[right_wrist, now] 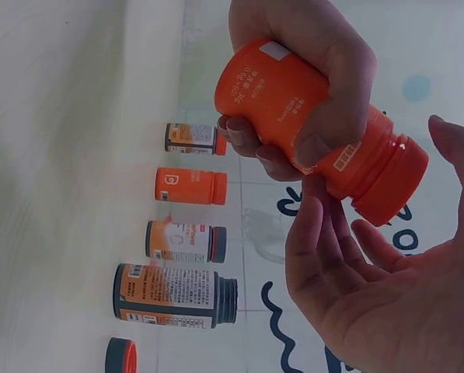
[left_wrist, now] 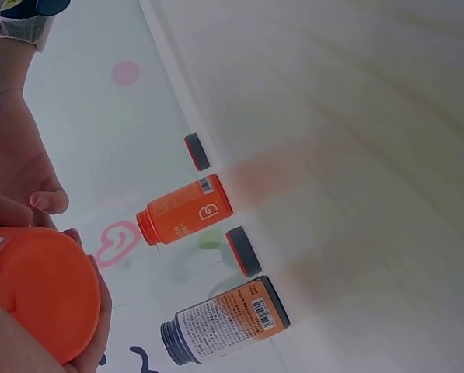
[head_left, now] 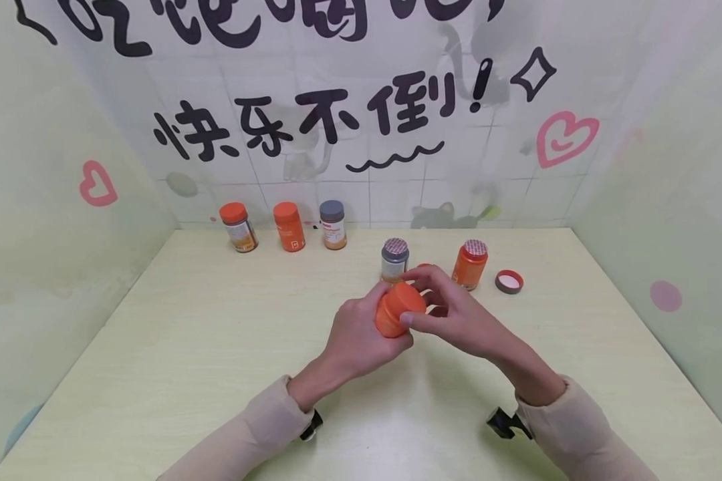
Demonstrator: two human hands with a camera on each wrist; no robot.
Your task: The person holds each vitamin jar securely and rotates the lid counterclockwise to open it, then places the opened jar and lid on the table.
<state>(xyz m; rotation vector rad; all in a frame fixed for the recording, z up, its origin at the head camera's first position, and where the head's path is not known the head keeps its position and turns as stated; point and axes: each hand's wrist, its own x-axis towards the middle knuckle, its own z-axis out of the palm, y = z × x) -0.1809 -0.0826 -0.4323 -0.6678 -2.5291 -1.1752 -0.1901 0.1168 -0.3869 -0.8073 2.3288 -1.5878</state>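
My left hand (head_left: pixel 357 337) grips an orange bottle (head_left: pixel 387 323), tilted above the table. Its orange cap (head_left: pixel 409 298) is on, pointing toward my right hand (head_left: pixel 457 314). In the right wrist view, the right fingers lie loosely bent below the bottle neck, a fingertip touching or very near the bottle, while the thumb (right_wrist: pixel 453 144) stands apart from the cap. Behind the hands are a grey-necked bottle (head_left: pixel 394 260) and another orange bottle (head_left: pixel 470 268), both capless with patterned seals over their mouths. The left wrist view shows the held bottle's round base (left_wrist: pixel 45 291).
Three capped bottles stand along the back wall: one dark with an orange cap (head_left: pixel 241 234), one orange (head_left: pixel 290 230), one with a grey cap (head_left: pixel 333 230). A loose cap (head_left: pixel 509 281) lies at the right; another cap (left_wrist: pixel 244 251) lies between the capless bottles. Walls enclose the table (head_left: pixel 247 321).
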